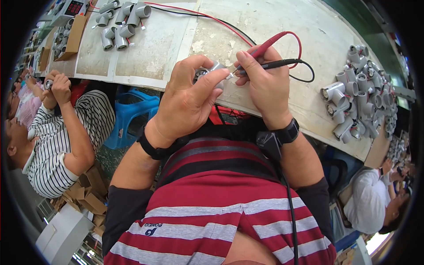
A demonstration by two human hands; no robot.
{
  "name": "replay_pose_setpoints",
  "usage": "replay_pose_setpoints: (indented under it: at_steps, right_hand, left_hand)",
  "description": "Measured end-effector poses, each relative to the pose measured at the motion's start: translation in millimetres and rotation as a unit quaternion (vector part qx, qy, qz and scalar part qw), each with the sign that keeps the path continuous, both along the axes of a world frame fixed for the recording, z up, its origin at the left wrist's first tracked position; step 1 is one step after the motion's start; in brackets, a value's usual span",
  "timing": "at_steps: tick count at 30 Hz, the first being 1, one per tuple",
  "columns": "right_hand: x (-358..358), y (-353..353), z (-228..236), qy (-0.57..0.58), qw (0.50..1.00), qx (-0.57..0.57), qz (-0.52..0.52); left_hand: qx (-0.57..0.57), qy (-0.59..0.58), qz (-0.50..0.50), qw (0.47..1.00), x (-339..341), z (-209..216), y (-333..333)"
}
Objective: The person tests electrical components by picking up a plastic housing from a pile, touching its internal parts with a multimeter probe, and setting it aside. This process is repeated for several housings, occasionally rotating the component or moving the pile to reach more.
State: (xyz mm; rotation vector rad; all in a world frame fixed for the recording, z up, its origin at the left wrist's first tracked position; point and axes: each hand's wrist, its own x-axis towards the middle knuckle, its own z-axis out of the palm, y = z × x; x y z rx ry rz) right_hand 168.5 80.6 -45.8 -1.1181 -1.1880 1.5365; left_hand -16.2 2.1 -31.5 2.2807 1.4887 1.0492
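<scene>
Grey tubular part [217, 66] sits pinched in my left grip [187, 93]; my right grip [268, 84] pinches a red probe [266, 45] and black probe [276, 64] near a white connector [229, 76].

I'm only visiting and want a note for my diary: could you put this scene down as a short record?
Left hand: holds a gray tubular part
Right hand: holds a red probe and a black probe
Probe tips: near a small white connector; contact unclear
Table, left: small group of gray parts, cardboard box
Table, right: large pile of gray parts
Co-workers: one in black-and-white stripes, one in white
</scene>
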Motion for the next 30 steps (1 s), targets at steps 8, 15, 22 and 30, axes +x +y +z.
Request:
replay_pose_setpoints:
  at_steps: [8, 15, 22, 30]
  right_hand:
    - [-8, -3, -2, -0.105, 0.994, 0.034, -0.01]
    - [-12, -8, -8, -0.111, 0.99, 0.077, -0.042]
    - [-9, -11, -10, -0.142, 0.985, 0.09, -0.034]
    - [-5, -10, -14, -0.163, 0.979, 0.124, -0.009]
  left_hand:
    - [0.011, -0.071, 0.017, 0.997, 5, -9, -4]
    - [-0.047, -0.302, -0.005, 0.952, 7, -23, -7]
    - [-0.158, -0.196, -0.153, 0.956, -18, -30, 5]
    - [-0.031, -0.191, -0.152, 0.969, -14, -38, 16]
